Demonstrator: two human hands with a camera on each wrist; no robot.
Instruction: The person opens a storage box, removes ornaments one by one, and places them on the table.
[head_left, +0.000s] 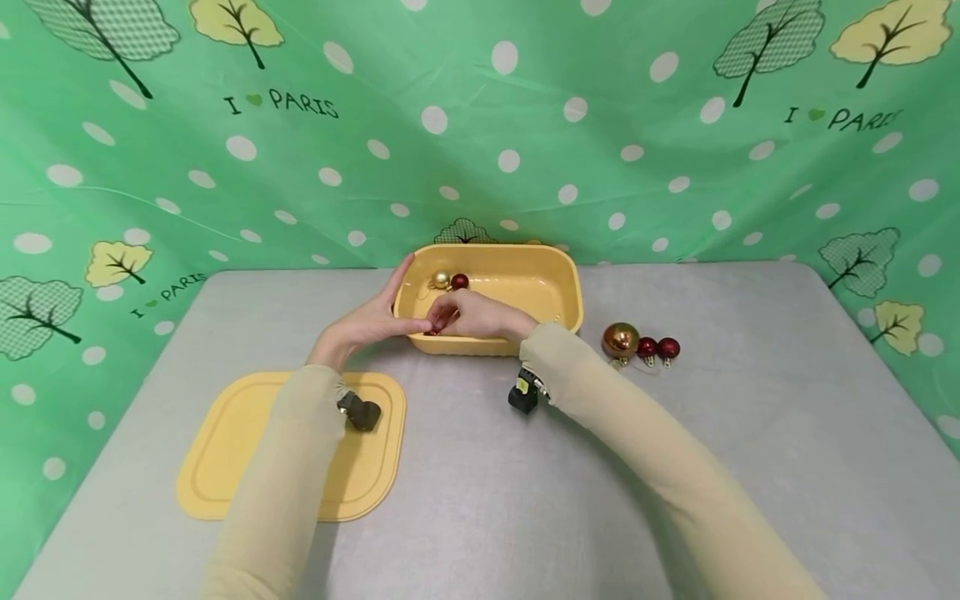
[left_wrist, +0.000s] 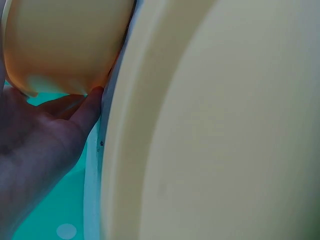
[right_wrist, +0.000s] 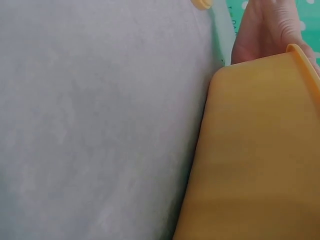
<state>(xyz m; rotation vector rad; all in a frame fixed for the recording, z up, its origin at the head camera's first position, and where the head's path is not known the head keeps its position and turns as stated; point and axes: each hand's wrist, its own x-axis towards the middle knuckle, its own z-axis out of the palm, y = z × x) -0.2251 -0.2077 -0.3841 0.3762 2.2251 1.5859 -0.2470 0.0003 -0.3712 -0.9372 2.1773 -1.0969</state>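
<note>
My left hand (head_left: 367, 321) grips the near left corner of a yellow plastic container (head_left: 487, 343), its thumb along the front rim and its fingers against the left wall. In the left wrist view, fingers of that hand touch the container's underside edge. Inside the container, my right hand (head_left: 476, 315) reaches over the front rim and pinches a small dark red Christmas ball (head_left: 433, 332), mostly hidden by the fingers. A small gold ball (head_left: 441, 279) and another dark red ball (head_left: 460, 282) lie at the container's back left.
A large gold ball (head_left: 620, 339) and two dark red balls (head_left: 668, 348) lie in a row on the grey table (head_left: 480, 500), right of the container. The yellow lid (head_left: 375, 467) rests flat at front left, beneath my left forearm. A green curtain (head_left: 480, 150) hangs behind.
</note>
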